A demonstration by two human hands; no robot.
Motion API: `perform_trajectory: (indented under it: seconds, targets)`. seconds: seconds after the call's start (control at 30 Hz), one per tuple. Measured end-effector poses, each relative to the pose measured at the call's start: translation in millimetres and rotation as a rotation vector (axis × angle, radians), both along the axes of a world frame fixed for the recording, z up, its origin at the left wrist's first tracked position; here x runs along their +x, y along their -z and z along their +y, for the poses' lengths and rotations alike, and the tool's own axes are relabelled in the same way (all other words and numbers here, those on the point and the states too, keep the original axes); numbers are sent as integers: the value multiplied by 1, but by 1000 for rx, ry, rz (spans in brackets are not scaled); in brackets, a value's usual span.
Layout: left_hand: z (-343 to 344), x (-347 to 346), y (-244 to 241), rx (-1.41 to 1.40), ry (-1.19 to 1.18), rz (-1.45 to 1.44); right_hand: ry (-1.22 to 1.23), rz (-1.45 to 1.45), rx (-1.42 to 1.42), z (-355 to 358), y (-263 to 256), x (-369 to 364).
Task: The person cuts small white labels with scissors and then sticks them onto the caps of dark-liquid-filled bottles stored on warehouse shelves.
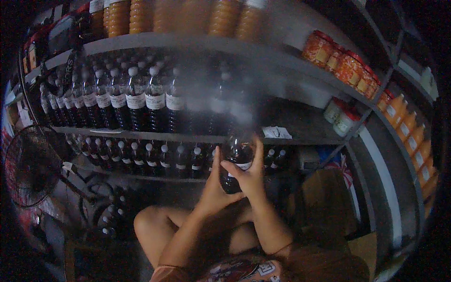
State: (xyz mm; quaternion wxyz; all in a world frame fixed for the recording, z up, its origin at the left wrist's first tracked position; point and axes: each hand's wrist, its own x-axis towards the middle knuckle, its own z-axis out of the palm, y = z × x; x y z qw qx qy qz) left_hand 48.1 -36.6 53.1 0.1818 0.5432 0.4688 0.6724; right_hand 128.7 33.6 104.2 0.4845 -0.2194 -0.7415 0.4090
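Note:
Between both my hands stands a clear plastic bottle of dark liquid (233, 184), roughly upright, with a pale label band. My left hand (214, 188) supports it from the left and below, its thumb near the base. My right hand (253, 172) wraps its right side, thumb across the front by the label. A hazy blur covers the bottle's top, so its cap is unclear. Behind it, similar white-capped bottles (155, 102) with white labels line the middle shelf (169, 136). Smaller dark bottles (164, 157) fill the row below.
An upper shelf (141, 39) carries ridged orange-yellow bottles (118, 19) and red-lidded jars (338, 61). Orange bottles (410, 135) line the right-hand rack. A fan with a wire guard (33, 165) stands at left. A white packet (276, 133) lies on the middle shelf; a cardboard box (327, 201) sits lower right.

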Motion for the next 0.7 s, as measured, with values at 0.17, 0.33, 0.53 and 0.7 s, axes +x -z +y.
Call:
perform_trajectory:
  seconds: [0.17, 0.33, 0.53, 0.7]
  targets:
    - [9, -5, 21, -92, 169, -370, -125, -318, -163, 38, -16, 8]
    - [7, -11, 45, -199, 470, -365, -367, -325, 681, 78, -68, 2]
    - [12, -2, 50, -128, 757, -313, -500, -699, 969, 84, -97, 20]
    - [10, 16, 35, -318, -47, 122, 108, -881, 742, 90, -58, 28]
